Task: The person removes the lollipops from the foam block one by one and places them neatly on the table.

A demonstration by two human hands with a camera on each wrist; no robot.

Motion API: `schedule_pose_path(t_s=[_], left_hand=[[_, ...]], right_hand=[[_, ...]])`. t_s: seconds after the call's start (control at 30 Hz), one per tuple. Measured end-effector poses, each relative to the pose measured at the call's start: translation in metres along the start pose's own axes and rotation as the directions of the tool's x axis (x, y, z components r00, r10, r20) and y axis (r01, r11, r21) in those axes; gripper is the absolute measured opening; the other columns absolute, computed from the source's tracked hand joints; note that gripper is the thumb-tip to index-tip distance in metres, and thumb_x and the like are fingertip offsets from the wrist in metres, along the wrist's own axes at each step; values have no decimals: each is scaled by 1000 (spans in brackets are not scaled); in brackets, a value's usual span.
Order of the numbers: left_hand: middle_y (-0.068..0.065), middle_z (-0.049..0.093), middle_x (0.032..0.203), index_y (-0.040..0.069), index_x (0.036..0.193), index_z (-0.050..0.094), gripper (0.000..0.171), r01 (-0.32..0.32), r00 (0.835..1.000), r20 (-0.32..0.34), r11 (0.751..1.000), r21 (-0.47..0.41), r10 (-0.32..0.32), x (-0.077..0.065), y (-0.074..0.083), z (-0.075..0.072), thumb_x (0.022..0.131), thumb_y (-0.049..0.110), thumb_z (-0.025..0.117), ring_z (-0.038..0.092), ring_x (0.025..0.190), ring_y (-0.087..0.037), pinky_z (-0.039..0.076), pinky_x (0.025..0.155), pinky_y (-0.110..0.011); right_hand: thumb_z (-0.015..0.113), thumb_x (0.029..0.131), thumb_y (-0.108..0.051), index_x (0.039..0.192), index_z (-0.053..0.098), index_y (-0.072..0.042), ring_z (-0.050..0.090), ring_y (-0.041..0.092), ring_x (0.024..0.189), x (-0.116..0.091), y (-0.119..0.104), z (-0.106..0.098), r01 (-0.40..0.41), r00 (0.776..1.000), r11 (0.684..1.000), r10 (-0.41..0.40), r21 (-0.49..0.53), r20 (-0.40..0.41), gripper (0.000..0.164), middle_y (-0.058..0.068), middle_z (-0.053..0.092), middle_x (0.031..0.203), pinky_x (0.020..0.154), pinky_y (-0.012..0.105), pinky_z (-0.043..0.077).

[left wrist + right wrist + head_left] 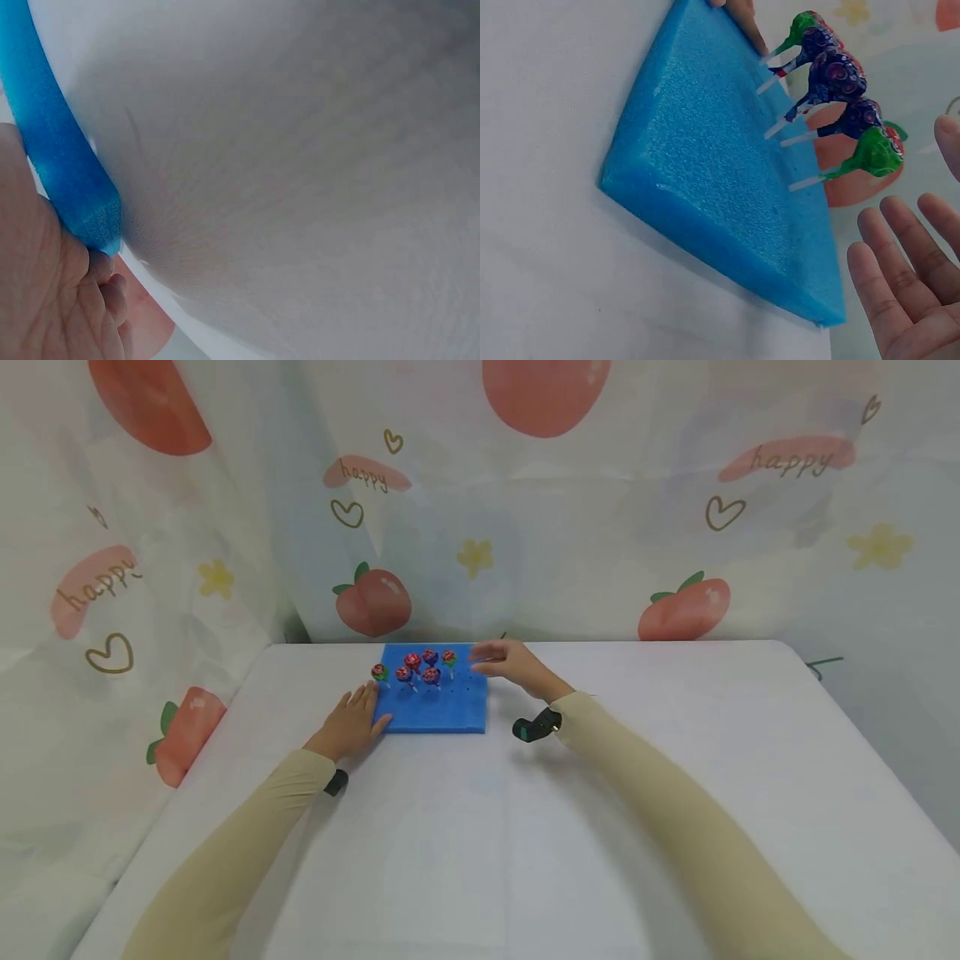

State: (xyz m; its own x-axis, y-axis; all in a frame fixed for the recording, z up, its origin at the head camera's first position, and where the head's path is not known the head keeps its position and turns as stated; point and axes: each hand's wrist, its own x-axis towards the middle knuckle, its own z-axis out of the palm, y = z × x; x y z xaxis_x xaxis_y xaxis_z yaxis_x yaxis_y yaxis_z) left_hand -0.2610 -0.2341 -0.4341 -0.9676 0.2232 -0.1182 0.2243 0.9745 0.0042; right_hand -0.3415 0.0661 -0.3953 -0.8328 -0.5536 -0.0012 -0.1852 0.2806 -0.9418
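Note:
Several wrapped lollipops (431, 676) stand with their sticks in a blue foam board (431, 717) on the table. Their wrappers are red, purple and green. My left hand (347, 723) lies at the board's left edge, fingers extended, thumb by the front left corner; the left wrist view shows its palm against the foam. Above the board's right side, my right hand (517, 667) hovers beside a green-wrapped lollipop (876, 154). In the right wrist view its fingers (919, 247) are extended and apart from the lollipops, holding nothing.
The white table (450, 843) spreads in front of the board and to both sides. Behind it hangs a pale curtain (570, 543) printed with peaches, hearts and flowers. Small holes dot the board's right part. Dark wrist cameras (536, 727) sit under both wrists.

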Motion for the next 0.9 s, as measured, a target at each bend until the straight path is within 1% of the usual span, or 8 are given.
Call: schedule_pose_path(t_s=[0.1, 0.17, 0.3, 0.5, 0.63, 0.9], left_hand=[[-25, 18, 154, -11, 146, 15, 71, -1, 1000, 0, 1000, -3, 1, 1, 1, 1, 100, 39, 37, 17, 144, -39, 14, 118, -51], [-25, 17, 154, -11, 146, 15, 71, 3, 1000, 3, 1000, -6, -3, 1, 1, 1, 100, 39, 37, 17, 144, -38, 13, 118, -51], [-24, 17, 155, -10, 146, 15, 71, 9, 1000, 10, 1000, -9, -9, 2, 2, 2, 100, 39, 37, 17, 144, -38, 13, 118, -51], [-24, 18, 154, -10, 146, 15, 71, 3, 1000, 5, 1000, 6, -3, 4, 0, 4, 100, 40, 36, 18, 144, -38, 15, 118, -51], [-24, 17, 155, -10, 146, 15, 71, 7, 1000, 11, 1000, 11, -7, 5, -2, 4, 100, 41, 36, 17, 144, -38, 14, 118, -51], [-25, 17, 154, -10, 146, 14, 71, 9, 1000, 23, 1000, 8, -9, 2, -1, 1, 100, 39, 36, 17, 144, -38, 14, 118, -51]], right_hand=[[62, 91, -16, 133, 49, 0, 55, 31, 122, 5, 6, 7, -13, 1000, 1000, 14, 27, -24, 47, 18, 56, 133, 105, 43, 43], [61, 91, -14, 134, 47, 2, 54, 32, 123, 8, 9, 11, -15, 999, 999, 17, 48, -31, 48, 19, 54, 134, 105, 43, 42], [60, 91, -12, 135, 45, 3, 53, 33, 123, 14, 14, 17, -23, 999, 997, 25, 70, -36, 49, 21, 53, 135, 105, 43, 42], [64, 89, -15, 134, 48, -1, 53, 29, 124, 25, 20, 26, -58, 997, 996, 60, 61, -39, 50, 18, 55, 133, 104, 40, 44], [65, 89, -18, 134, 49, -2, 53, 28, 125, 28, 19, 32, -73, 996, 997, 75, 37, -48, 51, 17, 56, 133, 105, 39, 43], [66, 88, -17, 134, 49, -1, 53, 27, 125, 32, 16, 40, -114, 991, 993, 116, 42, -62, 51, 17, 57, 132, 106, 39, 42]])
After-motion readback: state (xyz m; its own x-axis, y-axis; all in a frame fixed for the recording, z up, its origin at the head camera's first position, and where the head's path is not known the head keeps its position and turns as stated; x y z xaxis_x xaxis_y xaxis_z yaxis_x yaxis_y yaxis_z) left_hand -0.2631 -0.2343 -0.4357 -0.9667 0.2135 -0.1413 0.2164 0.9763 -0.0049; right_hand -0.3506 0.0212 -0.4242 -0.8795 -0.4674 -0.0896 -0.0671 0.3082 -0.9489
